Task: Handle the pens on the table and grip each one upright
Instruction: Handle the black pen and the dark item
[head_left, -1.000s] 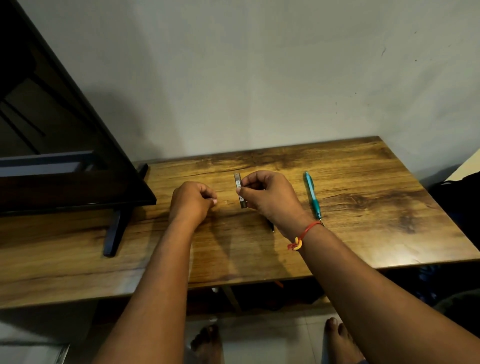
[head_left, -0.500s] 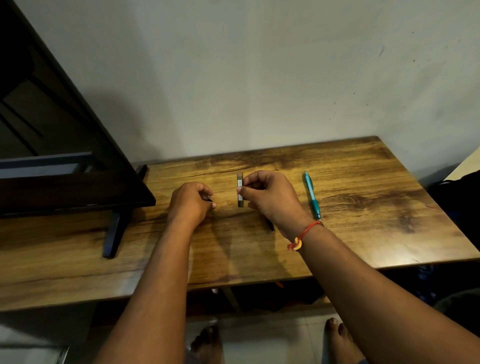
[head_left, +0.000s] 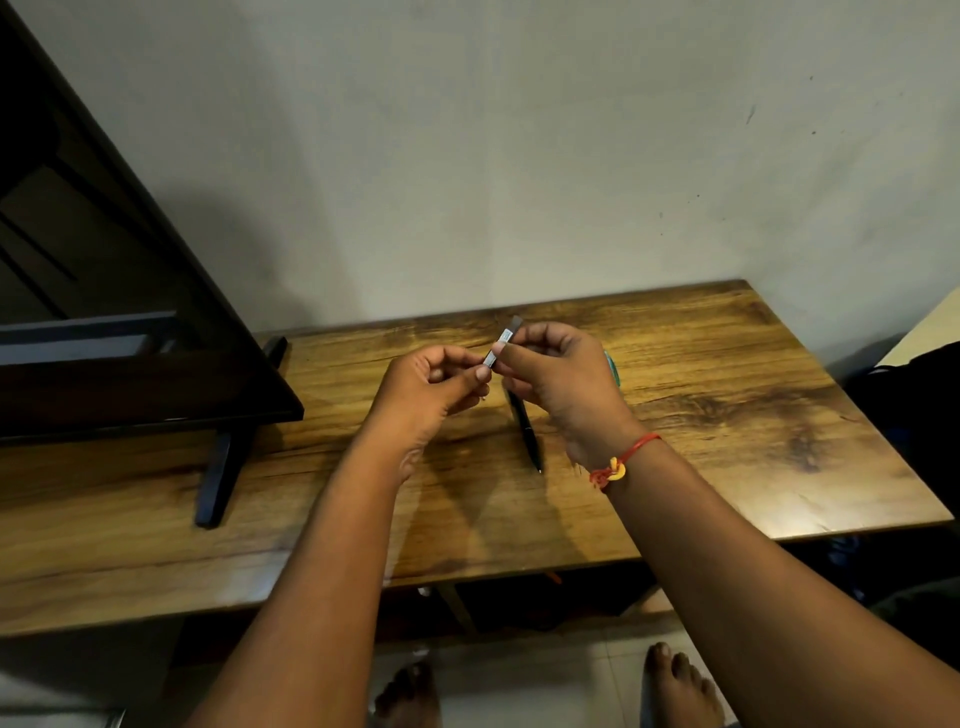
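Above the wooden table (head_left: 727, 395), a grey pen (head_left: 510, 330) is held between both hands, tilted with its top leaning right and away. My left hand (head_left: 431, 389) pinches its lower end. My right hand (head_left: 561, 384), with a red thread on the wrist, pinches it a little higher. A black pen (head_left: 527, 436) lies flat on the table under my right hand, tip toward me. Only a sliver of the teal pen (head_left: 613, 366) shows behind my right hand.
A dark flat screen (head_left: 104, 312) on a black stand foot (head_left: 218, 467) fills the table's left part. A grey wall runs behind the table. Bare feet (head_left: 675, 686) stand on the tiled floor below the front edge.
My left hand has moved right and taken the grey pen's lower end. Both hands have risen off the table, and the pen now leans to the right, hiding most of the teal pen.
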